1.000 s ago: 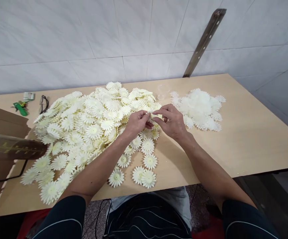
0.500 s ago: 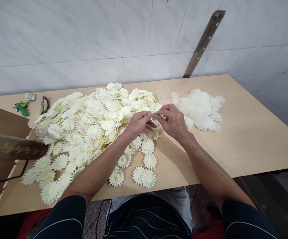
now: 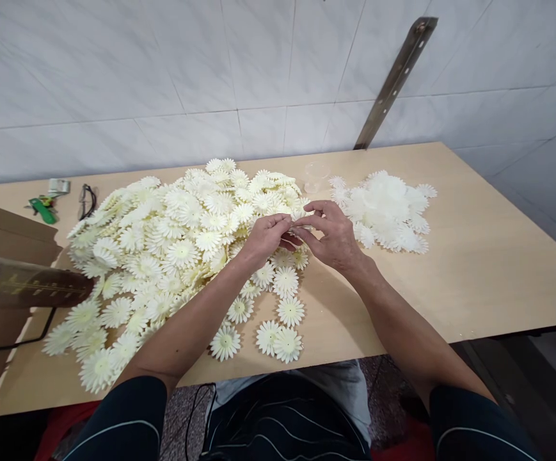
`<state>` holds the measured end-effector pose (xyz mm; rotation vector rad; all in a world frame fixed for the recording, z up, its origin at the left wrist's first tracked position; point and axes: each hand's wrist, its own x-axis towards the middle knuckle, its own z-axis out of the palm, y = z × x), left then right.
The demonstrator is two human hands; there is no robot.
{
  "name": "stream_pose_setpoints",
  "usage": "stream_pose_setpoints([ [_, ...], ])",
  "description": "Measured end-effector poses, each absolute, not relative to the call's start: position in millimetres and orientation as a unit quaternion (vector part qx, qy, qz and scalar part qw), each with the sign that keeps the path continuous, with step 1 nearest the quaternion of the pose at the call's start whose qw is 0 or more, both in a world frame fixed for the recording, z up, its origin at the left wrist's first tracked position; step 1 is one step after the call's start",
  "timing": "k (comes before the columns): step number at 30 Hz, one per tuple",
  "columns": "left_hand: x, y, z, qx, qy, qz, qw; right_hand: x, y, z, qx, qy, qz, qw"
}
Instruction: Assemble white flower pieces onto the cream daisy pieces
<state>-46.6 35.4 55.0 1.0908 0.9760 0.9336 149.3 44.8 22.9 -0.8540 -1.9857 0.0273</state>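
Observation:
My left hand (image 3: 272, 235) is closed in a pinch at the right edge of a big heap of pale yellow artificial flowers (image 3: 182, 253). What its fingertips hold is too small to make out. Fingertip to fingertip with it, my right hand (image 3: 328, 232) pinches at the same spot, thumb and forefinger close together. Any small piece between the two hands is hidden by the fingers. Several single flowers (image 3: 290, 312) lie on the table just below the hands. To the right of my right hand is a smaller pile of white flower-shaped petal pieces (image 3: 388, 208).
A clear plastic cup (image 3: 316, 176) stands behind the hands. At the left are a cardboard box (image 3: 9, 237), a brown-tinted bottle (image 3: 32, 285), a green tool (image 3: 42, 210) and dark glasses (image 3: 86, 202). A metal bracket (image 3: 395, 83) leans against the tiled wall behind the wooden table (image 3: 489, 269).
My right hand's fingers have shifted slightly, the thumb and forefinger stretching a little further toward my left fingertips. My left hand stays nearly still.

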Motion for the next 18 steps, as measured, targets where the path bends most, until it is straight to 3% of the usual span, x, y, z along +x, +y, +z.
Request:
stream_pose_setpoints([
  [6,-45.1,33.8,56.4,0.463,0.432,0.437,0.639,146.7,41.8,26.5,-0.368,-0.793,0.050,0.483],
  [10,-44.7,33.4,59.4,0.458,0.434,0.462,0.623,148.7,40.9,33.2,-0.467,-0.696,0.223,0.497],
  [13,-43.5,33.5,58.5,0.468,0.433,0.477,0.605,149.9,41.1,37.9,-0.490,-0.639,0.374,0.461],
  [18,-42.4,32.5,51.5,0.496,0.449,0.493,0.556,150.3,40.4,43.0,-0.498,-0.642,0.422,0.403],
])
